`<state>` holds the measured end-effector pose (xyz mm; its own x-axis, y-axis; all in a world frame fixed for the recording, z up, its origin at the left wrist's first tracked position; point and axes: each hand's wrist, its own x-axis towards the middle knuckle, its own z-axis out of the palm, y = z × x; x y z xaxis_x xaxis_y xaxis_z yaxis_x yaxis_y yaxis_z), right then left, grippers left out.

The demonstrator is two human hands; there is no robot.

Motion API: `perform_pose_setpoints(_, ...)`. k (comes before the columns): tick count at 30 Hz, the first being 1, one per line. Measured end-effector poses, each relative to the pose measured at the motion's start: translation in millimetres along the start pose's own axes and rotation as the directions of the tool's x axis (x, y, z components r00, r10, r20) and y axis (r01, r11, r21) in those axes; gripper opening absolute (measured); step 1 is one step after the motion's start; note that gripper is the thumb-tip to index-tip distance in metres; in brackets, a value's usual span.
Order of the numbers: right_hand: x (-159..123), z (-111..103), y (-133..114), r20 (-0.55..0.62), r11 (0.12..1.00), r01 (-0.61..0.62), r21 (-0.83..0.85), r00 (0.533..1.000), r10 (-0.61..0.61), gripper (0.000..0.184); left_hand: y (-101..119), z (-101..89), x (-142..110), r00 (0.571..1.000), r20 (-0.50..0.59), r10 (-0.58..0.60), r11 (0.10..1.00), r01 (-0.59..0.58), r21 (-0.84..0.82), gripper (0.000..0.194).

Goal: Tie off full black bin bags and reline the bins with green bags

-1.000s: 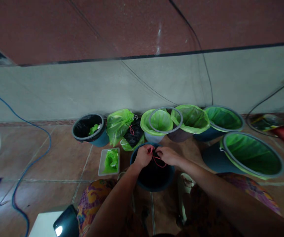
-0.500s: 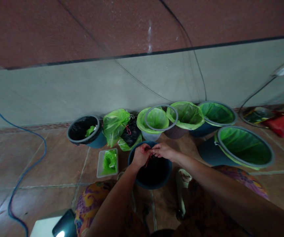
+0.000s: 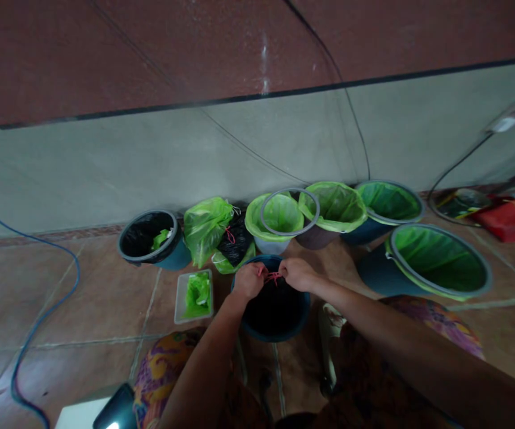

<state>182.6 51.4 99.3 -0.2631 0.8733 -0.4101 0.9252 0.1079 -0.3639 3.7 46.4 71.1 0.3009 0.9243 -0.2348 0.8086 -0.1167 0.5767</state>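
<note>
Between my knees stands a blue bin [image 3: 303, 325] whose inside looks black; I cannot clearly make out a bag in it. Over its far rim a red drawstring [image 3: 274, 276] stretches between my hands, with what looks like a knot or crossing in its middle. My left hand [image 3: 249, 280] is closed on one end of the drawstring, and a bit of red shows at its fingertips. Closed round the other end is my right hand [image 3: 299, 274]. Just behind the bin lie a black bag [image 3: 238, 241] with a red tie and a tied green bag [image 3: 206, 229].
Left of the bin sit a white tray [image 3: 179, 307] holding green plastic and a black-lined bin [image 3: 179, 253]. Green-lined bins [image 3: 270, 244] line the wall, with a loose grey ring [image 3: 313, 222] on top. One large bin [image 3: 376, 274] tilts at right. A blue cable [image 3: 63, 298] crosses the floor.
My hands have moved from close together to farther apart, pulling the red drawstring out sideways between them. The view has shifted slightly; the bins stay in place.
</note>
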Motion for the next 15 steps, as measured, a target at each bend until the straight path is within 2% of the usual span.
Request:
perform_pose_setpoints(2,-4.9,-3.1,-0.2,0.005,0.994,-0.016,-0.109,1.0,0.017,0.025,-0.4,-0.8,-3.0,1.0,-0.006,-0.017,0.989,0.018,0.147,0.024)
perform_pose_setpoints(4,-8.6,-3.7,0.0,0.006,0.987,-0.021,-0.158,1.0,0.022,0.025,0.2,-0.8,-5.3,0.999,0.003,-0.047,0.973,0.045,0.227,0.026)
perform_pose_setpoints(10,-5.2,-1.2,4.8,0.018,0.99,0.006,-0.138,1.0,-0.003,0.023,-4.0,1.0,-7.9,0.98,0.078,-0.184,0.96,0.162,0.228,0.031)
perform_pose_setpoints(12,-2.2,0.6,8.2,-0.004,0.993,-0.001,-0.116,1.0,0.001,0.027,-8.3,5.5,-10.6,0.98,0.118,-0.159,0.971,0.134,0.199,0.055)
perform_pose_setpoints(15,-0.7,6.0,11.1,0.011,0.996,-0.001,-0.094,1.0,0.002,0.044,-12.7,18.9,-15.3,0.974,0.177,-0.144,0.979,0.114,0.166,0.096)
